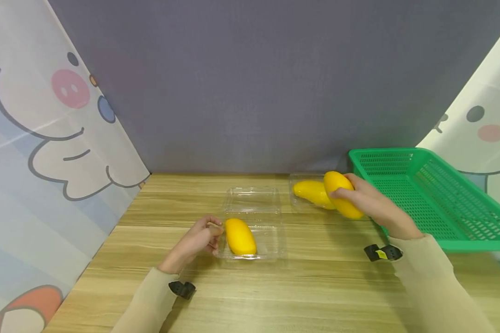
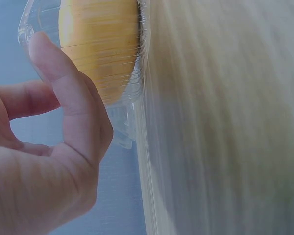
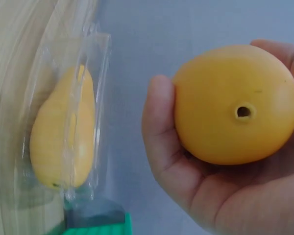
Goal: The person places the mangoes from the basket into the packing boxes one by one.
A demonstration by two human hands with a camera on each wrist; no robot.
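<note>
In the head view, my right hand (image 1: 364,199) grips a yellow mango (image 1: 335,182) above the table, beside a second clear box. A small dark hole (image 3: 243,112) shows in the mango's end in the right wrist view. My left hand (image 1: 202,236) holds the left edge of an open clear plastic box (image 1: 271,240), thumb at its rim. One yellow mango (image 1: 240,237) lies in the left half of that box. More yellow fruit (image 1: 310,191) lies in the clear box (image 1: 292,202) at the back, partly hidden by the held mango.
A green perforated basket (image 1: 475,245) stands to the right of my right hand. The open box's lid (image 1: 252,199) lies folded back toward the grey wall (image 1: 241,92). Wooden tabletop (image 1: 275,296) runs along the front. Cartoon-printed cloth (image 1: 66,152) hangs at both sides.
</note>
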